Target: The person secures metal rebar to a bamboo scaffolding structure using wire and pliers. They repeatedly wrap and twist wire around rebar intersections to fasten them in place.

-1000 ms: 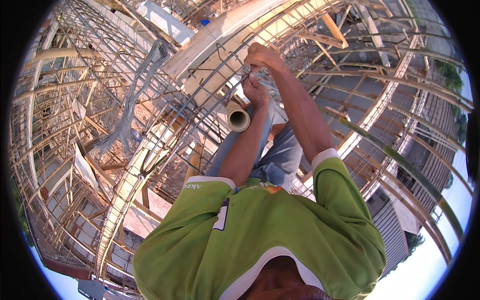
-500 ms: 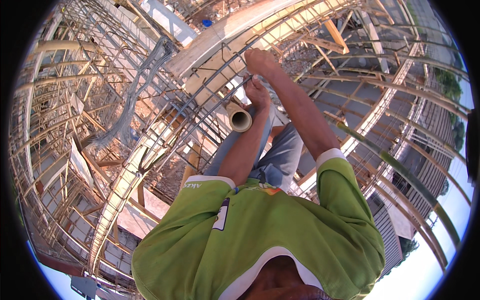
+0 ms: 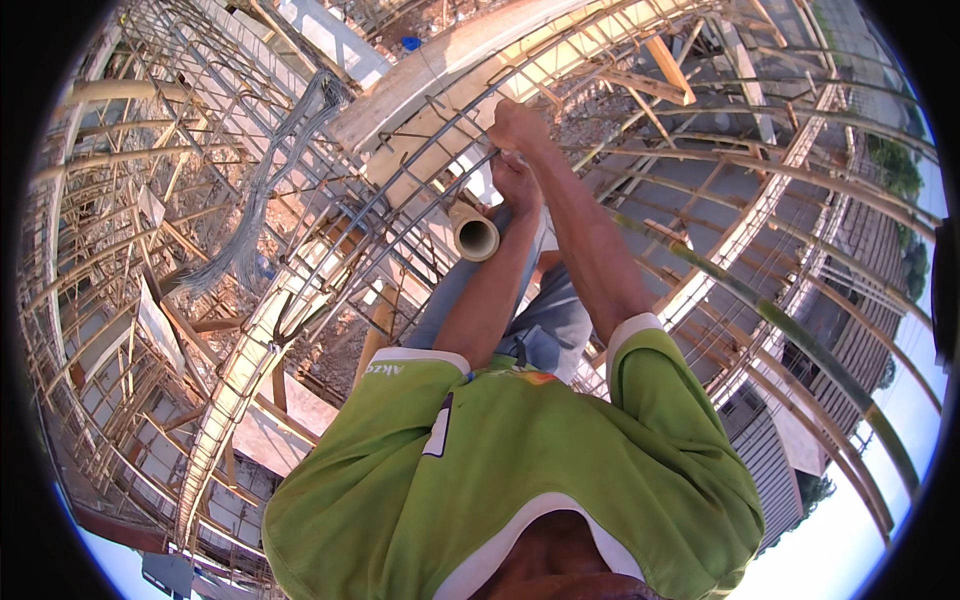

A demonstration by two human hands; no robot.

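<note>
Both my arms reach out from green short sleeves to a rusty rebar cage (image 3: 430, 150) that lies along a pale wooden beam form (image 3: 440, 70). My right hand (image 3: 520, 125) is the farther one, a fist closed around a bar at the top of the cage. Just below it, my left hand (image 3: 515, 182) is closed on a thin bar or wire of the same cage; which one is too small to tell. A cream plastic pipe (image 3: 475, 237) points its open end at me, right under my left wrist.
A bundle of grey wires (image 3: 265, 205) hangs over the rebar grid to the left. Bamboo and timber scaffolding (image 3: 760, 310) spreads all around, with ground far below. A small blue object (image 3: 410, 43) lies at the top.
Both hands stay on the same spot of the rebar cage. They only shift slightly, and the view tilts a little.
</note>
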